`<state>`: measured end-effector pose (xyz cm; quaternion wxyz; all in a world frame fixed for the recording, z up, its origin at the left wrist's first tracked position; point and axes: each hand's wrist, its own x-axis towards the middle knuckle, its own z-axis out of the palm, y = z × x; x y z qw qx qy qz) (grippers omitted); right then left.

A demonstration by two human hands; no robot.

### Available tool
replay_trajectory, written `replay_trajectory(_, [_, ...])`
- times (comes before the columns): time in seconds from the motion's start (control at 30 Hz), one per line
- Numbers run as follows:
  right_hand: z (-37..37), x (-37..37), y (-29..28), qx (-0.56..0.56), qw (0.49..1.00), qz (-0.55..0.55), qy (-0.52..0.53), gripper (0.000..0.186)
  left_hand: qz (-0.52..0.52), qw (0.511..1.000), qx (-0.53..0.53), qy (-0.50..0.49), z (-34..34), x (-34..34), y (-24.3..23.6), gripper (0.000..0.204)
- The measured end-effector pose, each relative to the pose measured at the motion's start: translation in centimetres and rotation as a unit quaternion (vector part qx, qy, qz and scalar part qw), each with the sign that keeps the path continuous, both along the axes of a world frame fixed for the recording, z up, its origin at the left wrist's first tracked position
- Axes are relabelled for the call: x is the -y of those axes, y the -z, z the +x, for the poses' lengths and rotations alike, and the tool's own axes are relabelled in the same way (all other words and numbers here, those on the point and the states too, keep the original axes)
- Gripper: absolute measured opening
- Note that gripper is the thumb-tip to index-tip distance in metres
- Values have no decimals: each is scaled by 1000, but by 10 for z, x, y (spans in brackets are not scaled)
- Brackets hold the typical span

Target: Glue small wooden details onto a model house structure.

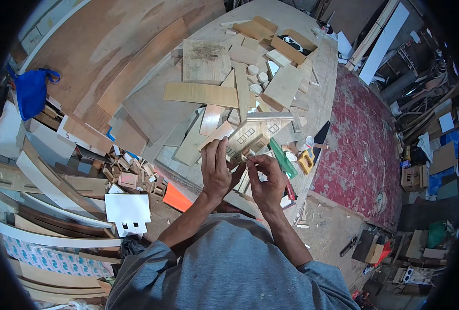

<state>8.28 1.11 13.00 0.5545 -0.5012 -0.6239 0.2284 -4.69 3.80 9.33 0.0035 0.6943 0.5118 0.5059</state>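
Note:
A small wooden model house [258, 127] with dark-outlined windows sits on the cluttered worktable just beyond my hands. My left hand [216, 173] is at its near left side, index finger pointing up and thumb bent toward the right hand. My right hand [268, 181] has thumb and index fingertip pinched together at the near side of the house. The fingertips of both hands meet around something small and pale, mostly hidden by the fingers. Whether the left fingers also touch the house wall, I cannot tell.
Wooden boards [203, 94] and offcuts cover the table beyond. An open cardboard box [294, 47] stands far right. A green strip [282, 159], a yellow-handled tool [306, 160] and a red tool [290, 192] lie right. Scrap blocks [131, 173] heap at left below table height.

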Motion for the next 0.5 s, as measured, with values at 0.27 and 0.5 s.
replay_trajectory(0.27, [-1,-1,-1,16,999,43,2,21,25,999,20,-1,0,0,-4,75])
replay_trajectory(0.5, [-2,-1,-6,107,990,86,21,23,21,999,33,7,-2,2,-5,75])
